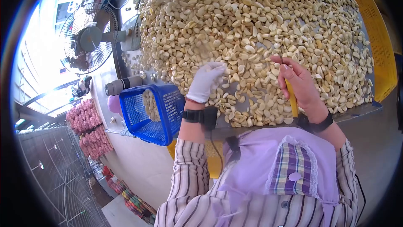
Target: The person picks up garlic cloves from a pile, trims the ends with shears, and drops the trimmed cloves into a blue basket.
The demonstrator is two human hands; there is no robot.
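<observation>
A broad heap of pale, curved cashew kernels (252, 21) spreads over the metal table in front of me. My left hand (208, 80), in a white glove, is over the near left part of the heap with its fingers pressed together. Whether a kernel is between those fingertips cannot be made out. My bare right hand (300, 84) is closed around a small knife with a yellow handle (291, 100). Its short dark tip shows near my thumb, above the kernels. The two hands are apart.
Left of my left hand, a blue plastic basket (163, 132) lies tilted with pale kernels inside. A grey cylinder (121, 85) and a standing fan (90, 38) are beyond it. A yellow crate (380, 46) borders the table's right side. Red mesh sacks (88, 122) stand far left.
</observation>
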